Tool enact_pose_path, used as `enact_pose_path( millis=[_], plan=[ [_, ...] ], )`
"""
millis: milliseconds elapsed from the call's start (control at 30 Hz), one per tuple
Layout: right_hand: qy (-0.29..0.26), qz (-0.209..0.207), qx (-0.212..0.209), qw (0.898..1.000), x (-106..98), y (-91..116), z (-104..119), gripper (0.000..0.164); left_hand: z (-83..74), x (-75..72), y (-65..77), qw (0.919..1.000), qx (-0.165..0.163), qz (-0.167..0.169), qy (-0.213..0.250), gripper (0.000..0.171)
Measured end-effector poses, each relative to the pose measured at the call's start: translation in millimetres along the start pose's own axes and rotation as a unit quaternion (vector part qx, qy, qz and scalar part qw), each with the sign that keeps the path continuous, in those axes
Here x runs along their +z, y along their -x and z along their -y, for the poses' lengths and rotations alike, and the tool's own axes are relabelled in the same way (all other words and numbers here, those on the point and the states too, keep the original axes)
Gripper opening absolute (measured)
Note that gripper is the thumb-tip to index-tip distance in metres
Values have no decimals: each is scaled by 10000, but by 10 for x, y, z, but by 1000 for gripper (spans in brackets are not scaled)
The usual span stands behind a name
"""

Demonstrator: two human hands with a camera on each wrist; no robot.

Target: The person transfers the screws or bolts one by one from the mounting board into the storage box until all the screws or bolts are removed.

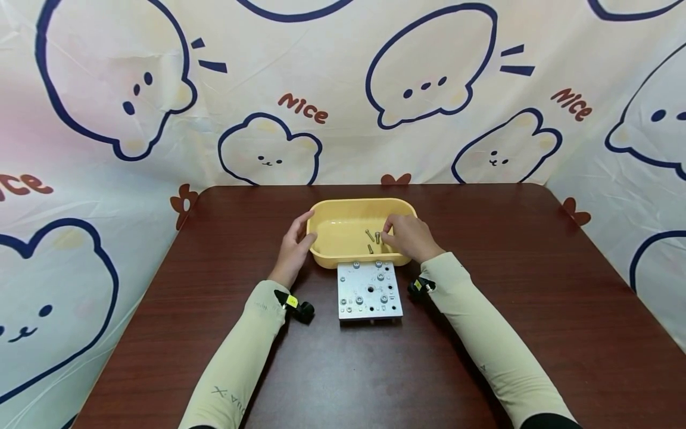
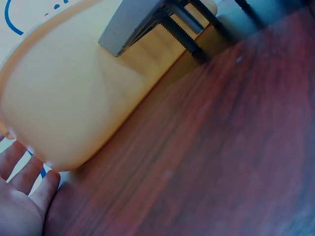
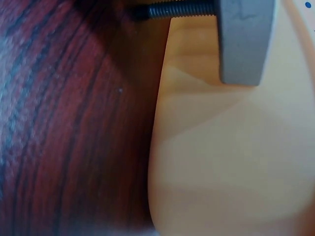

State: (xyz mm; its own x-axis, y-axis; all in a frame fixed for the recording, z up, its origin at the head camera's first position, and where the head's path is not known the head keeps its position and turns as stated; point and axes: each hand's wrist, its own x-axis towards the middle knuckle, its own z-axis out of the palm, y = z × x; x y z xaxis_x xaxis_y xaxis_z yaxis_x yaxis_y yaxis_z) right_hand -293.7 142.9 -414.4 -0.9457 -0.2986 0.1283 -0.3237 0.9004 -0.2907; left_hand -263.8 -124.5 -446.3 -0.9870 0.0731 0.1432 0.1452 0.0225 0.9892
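Note:
A yellow plastic tray (image 1: 333,257) stands toward the table's far side, with several small metal bolts (image 1: 370,235) inside. My left hand (image 1: 292,249) is at its left end, thumb and fingertips against the rim; the left wrist view shows the fingers fairly straight at the outer wall. Over the right part of the tray is my right hand (image 1: 411,237), fingers bent down beside the bolts. I cannot tell whether a bolt is between its fingertips. Just in front of the tray sits a silver metal plate (image 1: 364,292) with holes and several bolt heads.
Black threaded legs (image 2: 179,37) hold the metal plate above the dark wood table (image 1: 321,381). Behind the table hangs a cloth (image 1: 343,149) printed with cartoon figures. A black wrist camera (image 1: 300,310) is strapped to the left sleeve, another to the right.

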Motion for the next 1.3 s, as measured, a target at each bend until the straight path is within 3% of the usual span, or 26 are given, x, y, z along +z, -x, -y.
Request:
enact_pose_path(
  millis=[400,733,1300],
  plan=[
    [69,111,108,9999,-35,12,20,17,209,-19,-107,9999,61,-65,112,47],
    [168,151,123,9997,-36,4,18,18,197,7,-101,9994,252,-144,197,46],
    [179,105,117,9997,-11,11,16,18,189,2,-83,9995,194,-108,210,47]
  ],
)
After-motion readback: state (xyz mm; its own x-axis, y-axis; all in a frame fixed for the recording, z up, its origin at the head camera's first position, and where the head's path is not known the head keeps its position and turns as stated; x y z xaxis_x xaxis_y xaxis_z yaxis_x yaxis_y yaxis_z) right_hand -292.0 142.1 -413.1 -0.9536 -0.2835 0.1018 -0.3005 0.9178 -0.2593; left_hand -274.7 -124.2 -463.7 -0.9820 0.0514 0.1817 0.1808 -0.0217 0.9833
